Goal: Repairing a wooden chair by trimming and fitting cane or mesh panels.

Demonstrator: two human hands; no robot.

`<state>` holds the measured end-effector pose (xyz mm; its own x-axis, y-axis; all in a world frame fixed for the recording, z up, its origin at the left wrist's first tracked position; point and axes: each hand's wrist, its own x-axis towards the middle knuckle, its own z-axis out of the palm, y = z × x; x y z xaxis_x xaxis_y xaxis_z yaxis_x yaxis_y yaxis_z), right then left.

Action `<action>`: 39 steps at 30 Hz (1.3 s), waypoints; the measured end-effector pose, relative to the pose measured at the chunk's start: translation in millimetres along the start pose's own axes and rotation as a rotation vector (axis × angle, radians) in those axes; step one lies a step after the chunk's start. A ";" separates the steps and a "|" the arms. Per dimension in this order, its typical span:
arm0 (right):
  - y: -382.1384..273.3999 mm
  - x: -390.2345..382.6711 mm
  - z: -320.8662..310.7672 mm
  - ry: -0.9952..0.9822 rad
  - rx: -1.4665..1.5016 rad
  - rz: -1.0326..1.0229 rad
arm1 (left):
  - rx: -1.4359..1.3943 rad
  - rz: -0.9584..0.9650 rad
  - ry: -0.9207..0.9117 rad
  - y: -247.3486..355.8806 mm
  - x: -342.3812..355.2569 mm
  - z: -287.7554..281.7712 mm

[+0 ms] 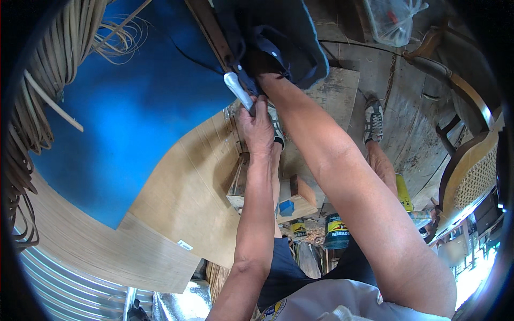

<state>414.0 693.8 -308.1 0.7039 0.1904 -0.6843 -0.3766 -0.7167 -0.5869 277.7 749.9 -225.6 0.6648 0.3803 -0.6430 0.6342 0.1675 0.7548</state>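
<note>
A dark blue cloth bag (pixel 294 40) with straps hangs beside a brown wooden bar (pixel 211 32) at the top middle. My left hand (pixel 257 128) is closed round the lower end of a slim white object (pixel 236 88) just below the bag; its exact kind I cannot make out. Beyond it, my right arm stretches up to the bag's strap side, and my right hand (pixel 263 65) lies in deep shadow among the dark cloth. The fingers of that hand are hidden.
A blue sheet (pixel 112 128) and plywood panels (pixel 182 198) cover the left, beside coiled rattan strips (pixel 64 53). A cane-backed chair (pixel 474 171) stands at right. Paint cans (pixel 336 232) and a wooden box (pixel 300 198) sit near my legs. A clear plastic bag (pixel 396 21) lies far right.
</note>
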 end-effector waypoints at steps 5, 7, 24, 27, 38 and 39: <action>-14.8 -15.5 2.6 0.193 0.081 0.031 | -0.025 -0.059 0.074 1.3 -9.0 -3.6; -13.9 -6.6 14.1 0.225 0.096 0.036 | -0.071 -0.032 0.080 0.9 -8.1 -8.0; 23.7 -19.3 -154.7 -0.270 -0.085 -0.086 | -0.065 0.003 0.174 26.9 14.4 9.6; 77.0 -110.9 -169.6 0.088 0.374 -0.338 | -0.132 -0.099 0.254 21.7 9.8 23.6; 42.7 -295.9 -185.2 0.297 0.966 -0.020 | 0.178 -0.295 0.061 22.8 -95.0 -29.9; 37.9 -315.4 -187.5 0.292 1.055 -0.048 | 0.144 -0.267 0.006 31.2 -110.8 -32.3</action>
<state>290.6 480.7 -33.4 0.7946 -0.0634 -0.6038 -0.5734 0.2486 -0.7806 211.1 742.4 -126.6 0.4651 0.3457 -0.8150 0.8359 0.1317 0.5328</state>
